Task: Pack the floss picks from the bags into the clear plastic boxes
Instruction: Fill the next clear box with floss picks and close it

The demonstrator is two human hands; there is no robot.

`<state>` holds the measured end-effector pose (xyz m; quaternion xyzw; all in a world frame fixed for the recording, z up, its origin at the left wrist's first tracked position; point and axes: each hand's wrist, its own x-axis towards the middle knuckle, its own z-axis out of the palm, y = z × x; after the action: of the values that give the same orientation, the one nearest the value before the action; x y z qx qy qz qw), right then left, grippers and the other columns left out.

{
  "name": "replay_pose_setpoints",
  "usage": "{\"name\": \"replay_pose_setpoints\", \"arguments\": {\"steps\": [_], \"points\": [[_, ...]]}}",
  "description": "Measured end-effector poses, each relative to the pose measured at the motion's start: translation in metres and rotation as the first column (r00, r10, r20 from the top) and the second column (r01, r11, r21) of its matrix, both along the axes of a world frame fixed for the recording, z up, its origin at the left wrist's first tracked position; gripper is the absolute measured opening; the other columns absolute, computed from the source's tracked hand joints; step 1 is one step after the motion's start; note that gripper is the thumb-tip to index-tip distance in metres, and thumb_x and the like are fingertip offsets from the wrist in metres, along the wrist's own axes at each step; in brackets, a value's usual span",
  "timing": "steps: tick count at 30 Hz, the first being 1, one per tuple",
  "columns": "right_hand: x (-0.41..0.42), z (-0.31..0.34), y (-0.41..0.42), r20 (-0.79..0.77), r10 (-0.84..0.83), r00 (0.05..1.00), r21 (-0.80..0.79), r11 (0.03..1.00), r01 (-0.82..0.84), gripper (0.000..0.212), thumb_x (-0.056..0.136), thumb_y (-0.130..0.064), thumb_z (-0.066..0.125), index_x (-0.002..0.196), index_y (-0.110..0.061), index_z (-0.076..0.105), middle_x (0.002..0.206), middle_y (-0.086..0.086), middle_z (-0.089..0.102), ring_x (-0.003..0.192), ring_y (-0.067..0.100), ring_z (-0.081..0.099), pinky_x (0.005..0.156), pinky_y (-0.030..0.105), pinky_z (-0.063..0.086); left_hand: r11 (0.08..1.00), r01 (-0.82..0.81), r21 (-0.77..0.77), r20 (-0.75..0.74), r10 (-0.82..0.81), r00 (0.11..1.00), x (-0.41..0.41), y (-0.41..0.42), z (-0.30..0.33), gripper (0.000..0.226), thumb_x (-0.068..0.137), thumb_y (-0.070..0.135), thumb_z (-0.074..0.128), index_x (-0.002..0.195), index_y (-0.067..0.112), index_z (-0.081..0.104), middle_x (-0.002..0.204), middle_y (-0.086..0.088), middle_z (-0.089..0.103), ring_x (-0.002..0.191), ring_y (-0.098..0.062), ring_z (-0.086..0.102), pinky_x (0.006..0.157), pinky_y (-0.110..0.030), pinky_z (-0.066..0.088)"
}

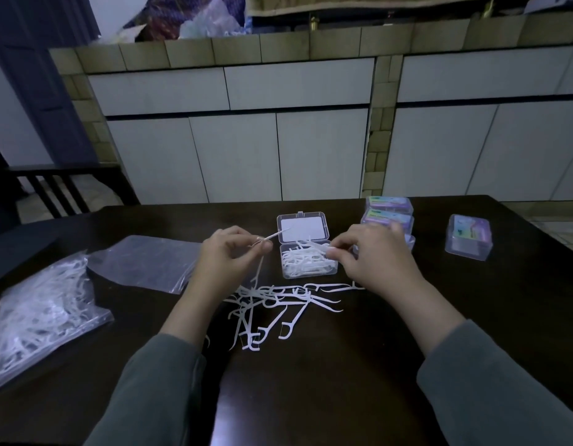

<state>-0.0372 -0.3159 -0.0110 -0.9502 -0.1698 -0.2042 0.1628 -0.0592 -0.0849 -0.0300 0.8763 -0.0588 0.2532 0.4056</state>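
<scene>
Our left hand (228, 252) pinches one floss pick (273, 235). Our right hand (372, 252) pinches another over the open box (309, 263) between our hands. We should lay them flat, side by side.

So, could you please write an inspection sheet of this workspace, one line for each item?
Surface: dark wooden table, glossy.
Job's things: open clear box, partly filled with picks, lid up; loose floss picks scattered in front of it; full bag at the left edge; flat bag beside it, seemingly empty.
Clutter: closed labelled boxes stacked behind the right hand; one more closed box apart to the right.
Grips: left hand pinches a single pick; right hand pinches picks over the open box.
Cables: nothing seen.
Surroundings: white cabinets under a tiled counter; dark chair at left.
</scene>
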Motion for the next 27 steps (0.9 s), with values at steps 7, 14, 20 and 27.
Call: {"name": "replay_pose_setpoints", "arguments": {"steps": [7,14,20,27], "points": [[0.023,-0.005,0.018,0.119,0.214,0.97,0.583,0.775,-0.242,0.006,0.09,-0.031,0.065,0.086,-0.034,0.069,0.082,-0.014,0.066,0.079,0.013,0.056,0.08,0.039,0.042,0.946,-0.037,-0.323,0.175,0.098,0.98,0.02,-0.026,0.018,0.009,0.085,0.026,0.071,0.084,0.018,0.075,0.072,0.012,0.062,0.063,0.004,0.054,0.058,-0.01,0.04],[0.05,-0.027,0.026,0.038,0.243,0.969,0.791,0.585,-0.178,0.008,0.085,-0.033,0.07,0.083,-0.041,0.071,0.083,-0.009,0.07,0.081,0.025,0.059,0.073,0.046,0.052,0.891,-0.051,-0.452,0.149,0.132,0.98,0.05,-0.043,0.007,0.014,0.089,0.032,0.067,0.091,0.021,0.075,0.071,0.008,0.063,0.065,-0.003,0.054,0.061,-0.021,0.042],[0.057,-0.032,0.036,0.057,0.399,0.915,0.855,0.453,-0.251,0.011,0.085,-0.031,0.07,0.091,-0.022,0.069,0.095,-0.001,0.074,0.096,0.012,0.069,0.09,0.04,0.055,0.862,-0.076,-0.502,0.129,0.161,0.979,0.063,-0.039,0.001,0.009,0.088,0.033,0.068,0.092,0.026,0.074,0.074,0.007,0.068,0.066,-0.001,0.057,0.065,-0.02,0.045],[0.062,-0.031,0.036,-0.049,0.463,0.885,0.791,0.558,-0.249,0.004,0.088,-0.026,0.067,0.086,-0.025,0.064,0.094,-0.008,0.073,0.101,0.012,0.066,0.095,0.036,0.048,0.898,-0.063,-0.436,0.165,0.149,0.975,0.063,-0.034,-0.001,0.014,0.088,0.034,0.068,0.091,0.023,0.075,0.069,0.012,0.063,0.064,0.001,0.055,0.065,-0.022,0.044]]}}
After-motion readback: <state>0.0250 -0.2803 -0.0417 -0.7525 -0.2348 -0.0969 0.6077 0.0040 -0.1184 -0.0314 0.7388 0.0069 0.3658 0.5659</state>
